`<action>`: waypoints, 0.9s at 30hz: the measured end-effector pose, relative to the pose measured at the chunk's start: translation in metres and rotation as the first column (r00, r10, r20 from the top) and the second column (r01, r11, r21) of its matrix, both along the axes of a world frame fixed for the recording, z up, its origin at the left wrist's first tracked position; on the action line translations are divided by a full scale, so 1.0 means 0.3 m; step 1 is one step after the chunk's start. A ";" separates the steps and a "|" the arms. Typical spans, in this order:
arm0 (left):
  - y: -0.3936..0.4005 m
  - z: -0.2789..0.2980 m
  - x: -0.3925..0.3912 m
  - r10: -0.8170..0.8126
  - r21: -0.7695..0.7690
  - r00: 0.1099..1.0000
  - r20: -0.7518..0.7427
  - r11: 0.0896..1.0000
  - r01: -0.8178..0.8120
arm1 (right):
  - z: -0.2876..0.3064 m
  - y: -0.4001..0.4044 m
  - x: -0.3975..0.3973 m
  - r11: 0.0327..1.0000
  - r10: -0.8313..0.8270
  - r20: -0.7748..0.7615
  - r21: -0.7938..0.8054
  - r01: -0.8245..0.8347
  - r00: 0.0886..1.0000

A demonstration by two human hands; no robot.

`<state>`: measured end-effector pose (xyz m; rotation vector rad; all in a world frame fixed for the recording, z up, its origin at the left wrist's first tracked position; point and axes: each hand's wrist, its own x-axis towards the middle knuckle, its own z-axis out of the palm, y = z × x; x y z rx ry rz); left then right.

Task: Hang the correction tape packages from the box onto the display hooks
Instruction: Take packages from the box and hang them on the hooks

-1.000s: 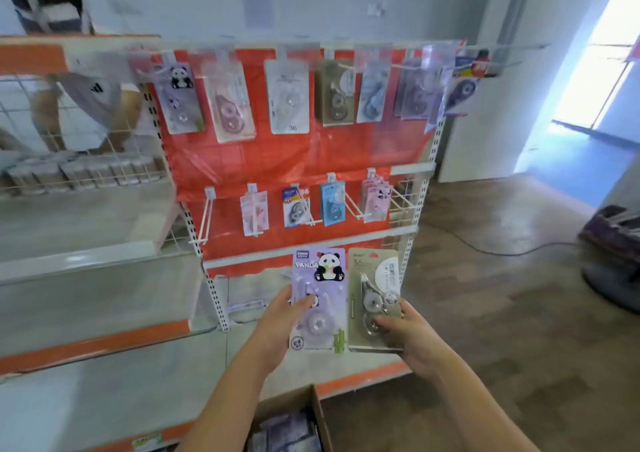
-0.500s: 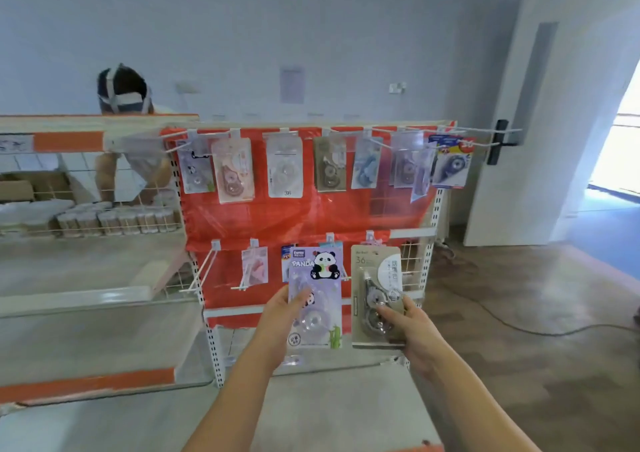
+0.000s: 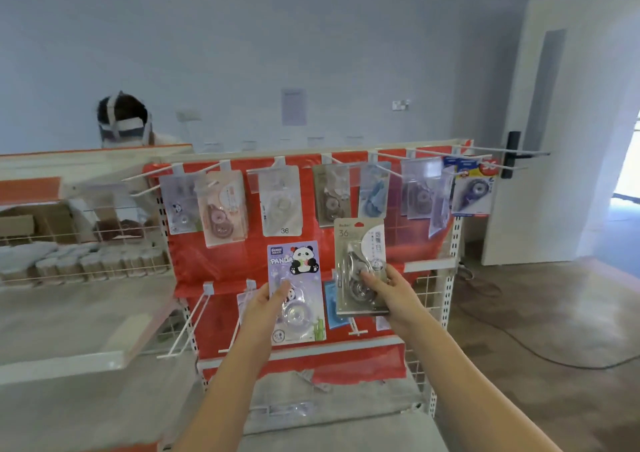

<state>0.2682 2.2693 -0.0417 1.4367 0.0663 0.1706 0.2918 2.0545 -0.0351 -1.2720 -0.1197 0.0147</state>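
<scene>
before rack, hands (image 3: 266, 304) (image 3: 391, 290) grip 2 pkgs (image 3: 296, 278).

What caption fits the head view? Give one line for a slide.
Both hands raise correction tape toward the red hook display: left hand holds the panda package, right hand the grey package.

A purple panda package (image 3: 295, 292) and a grey package marked 36 (image 3: 360, 266) stand upright, side by side, mid-frame, below the top row of display hooks (image 3: 349, 164) with hanging packages.
</scene>
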 end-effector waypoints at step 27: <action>-0.108 -0.013 0.346 0.106 0.113 0.994 0.023 0.988 -0.108 | 0.156 -0.053 0.422 0.969 0.096 0.282 -0.245 -0.026 0.955</action>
